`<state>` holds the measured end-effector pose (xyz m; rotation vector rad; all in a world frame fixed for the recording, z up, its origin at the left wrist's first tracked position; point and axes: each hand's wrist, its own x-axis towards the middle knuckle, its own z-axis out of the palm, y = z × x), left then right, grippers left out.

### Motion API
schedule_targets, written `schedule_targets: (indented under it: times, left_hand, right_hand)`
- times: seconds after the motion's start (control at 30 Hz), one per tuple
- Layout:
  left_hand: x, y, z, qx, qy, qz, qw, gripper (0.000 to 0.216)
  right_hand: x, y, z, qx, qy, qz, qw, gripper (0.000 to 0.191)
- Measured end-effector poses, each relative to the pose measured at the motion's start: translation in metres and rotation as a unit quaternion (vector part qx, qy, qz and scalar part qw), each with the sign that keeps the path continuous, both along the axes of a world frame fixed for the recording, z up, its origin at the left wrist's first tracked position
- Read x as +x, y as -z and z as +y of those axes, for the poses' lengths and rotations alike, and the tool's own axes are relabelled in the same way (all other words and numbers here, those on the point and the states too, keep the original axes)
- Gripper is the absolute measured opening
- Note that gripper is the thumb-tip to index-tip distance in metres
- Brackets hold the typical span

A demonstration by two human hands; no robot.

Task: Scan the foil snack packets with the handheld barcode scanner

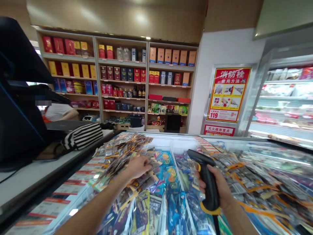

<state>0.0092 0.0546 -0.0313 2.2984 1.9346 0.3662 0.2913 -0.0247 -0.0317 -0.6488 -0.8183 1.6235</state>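
Note:
My right hand is wrapped round the grip of a black barcode scanner with yellow trim. The scanner's head points up and left, and its cable hangs down. My left hand is closed, fingers curled, on a small snack packet at the right side of a heap of snack packets. These flat packets, clear with orange edges, lie on the glass top of a chest freezer. Another spread of similar packets lies to the right of the scanner.
Under the glass, wire dividers separate colourful frozen packages. At left stand a counter with a striped bag and a dark monitor. Another person's arm shows behind. Shelves of boxes line the back.

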Motion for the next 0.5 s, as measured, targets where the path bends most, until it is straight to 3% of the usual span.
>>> schedule_targets:
  times: [0.17,0.3,0.5]
  left_hand:
    - [0.005,0.004,0.030,0.023,-0.134,0.013,0.991,0.040]
    - [0.006,0.008,0.045,0.003,-0.159,0.017,0.987,0.036]
    - [-0.018,0.010,0.055,-0.036,-0.206,-0.027,0.978,0.044]
  right_hand:
    - [-0.013,-0.004,-0.011,0.000,0.001,-0.026,1.000,0.026]
    - [-0.020,-0.004,-0.014,-0.008,0.004,-0.042,0.999,0.028]
    - [-0.033,0.000,-0.007,-0.026,-0.002,-0.043,0.999,0.030]
